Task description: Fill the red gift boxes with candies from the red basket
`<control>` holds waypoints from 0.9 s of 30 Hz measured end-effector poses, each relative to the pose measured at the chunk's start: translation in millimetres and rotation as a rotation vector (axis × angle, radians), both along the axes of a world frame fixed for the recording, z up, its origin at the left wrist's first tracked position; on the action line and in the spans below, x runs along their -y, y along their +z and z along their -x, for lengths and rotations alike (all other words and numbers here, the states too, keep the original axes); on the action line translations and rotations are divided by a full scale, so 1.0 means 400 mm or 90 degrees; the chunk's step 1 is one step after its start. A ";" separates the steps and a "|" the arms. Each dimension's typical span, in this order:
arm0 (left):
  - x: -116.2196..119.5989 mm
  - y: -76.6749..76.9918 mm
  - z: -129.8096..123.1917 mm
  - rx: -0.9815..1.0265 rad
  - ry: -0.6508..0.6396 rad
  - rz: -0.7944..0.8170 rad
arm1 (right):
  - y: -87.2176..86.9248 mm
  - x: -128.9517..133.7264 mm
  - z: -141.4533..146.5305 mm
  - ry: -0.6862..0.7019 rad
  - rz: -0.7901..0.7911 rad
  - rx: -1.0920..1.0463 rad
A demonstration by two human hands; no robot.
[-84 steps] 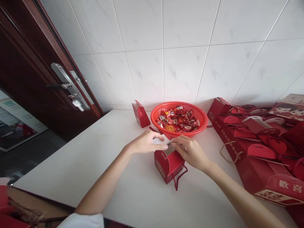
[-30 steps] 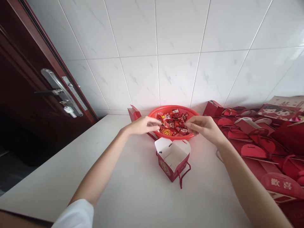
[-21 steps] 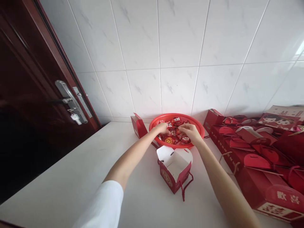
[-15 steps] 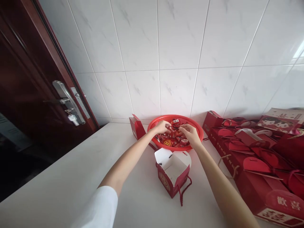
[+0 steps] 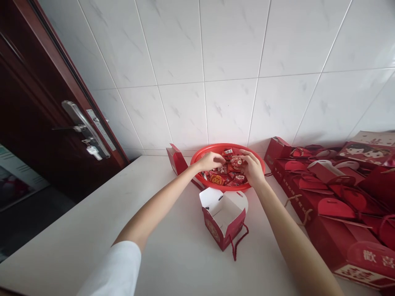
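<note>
Both my hands are over a red plastic basket point(image 5: 258, 181) filled with red-wrapped candies point(image 5: 217, 178). My right hand point(image 5: 253, 167) grips a patterned red-wrapped candy point(image 5: 236, 161) between thumb and fingers at the basket's right side. Across from it, my left hand point(image 5: 210, 161) has its fingers pinched together above the pile; what they hold, if anything, is hidden. In front of the basket stands an open red gift box point(image 5: 224, 222), white inside, with its lid flaps up and a dark red cord at its side. Its visible inner walls and floor are bare.
Several red gift boxes point(image 5: 335, 242) with rope handles crowd the right side of the white table point(image 5: 173, 259). Another red box point(image 5: 178, 161) leans at the basket's left. A tiled wall point(image 5: 231, 107) rises behind; a dark wooden door point(image 5: 37, 90) with keys is at left.
My right hand has raised a patterned candy from the pile. My left hand stays over the basket, its fingers drawn closer together. The view has shifted slightly.
</note>
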State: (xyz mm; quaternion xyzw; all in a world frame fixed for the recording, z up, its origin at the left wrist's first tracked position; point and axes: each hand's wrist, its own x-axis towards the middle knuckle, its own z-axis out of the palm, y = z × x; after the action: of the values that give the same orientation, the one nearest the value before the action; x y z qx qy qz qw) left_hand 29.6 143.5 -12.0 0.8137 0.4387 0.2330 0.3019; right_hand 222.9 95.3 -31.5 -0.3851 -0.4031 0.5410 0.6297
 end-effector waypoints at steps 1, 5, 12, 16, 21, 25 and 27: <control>-0.008 -0.006 0.003 -0.041 -0.003 0.024 | -0.001 -0.001 0.000 -0.006 0.002 -0.006; -0.020 -0.029 -0.004 -0.147 -0.014 0.098 | -0.001 -0.001 -0.002 -0.013 -0.003 -0.021; -0.021 -0.027 -0.005 -0.100 0.075 0.033 | 0.007 0.005 -0.006 0.010 -0.010 -0.032; -0.035 -0.028 0.012 -0.052 0.125 0.034 | 0.006 0.001 -0.008 0.024 -0.009 -0.044; -0.045 -0.040 0.013 0.008 0.165 0.052 | 0.007 -0.002 -0.010 0.048 -0.019 -0.046; -0.038 -0.036 0.007 0.065 0.172 0.071 | 0.010 0.004 -0.011 0.057 -0.026 -0.035; -0.033 -0.030 0.006 0.093 0.179 0.077 | 0.012 0.008 -0.011 0.049 -0.027 -0.028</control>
State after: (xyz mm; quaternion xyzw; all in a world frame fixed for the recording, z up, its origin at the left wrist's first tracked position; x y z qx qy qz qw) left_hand 27.1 156.8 -24.1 0.7053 0.5385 0.3048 0.3461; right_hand 227.5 92.2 -26.9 -0.3434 -0.4151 0.5648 0.6251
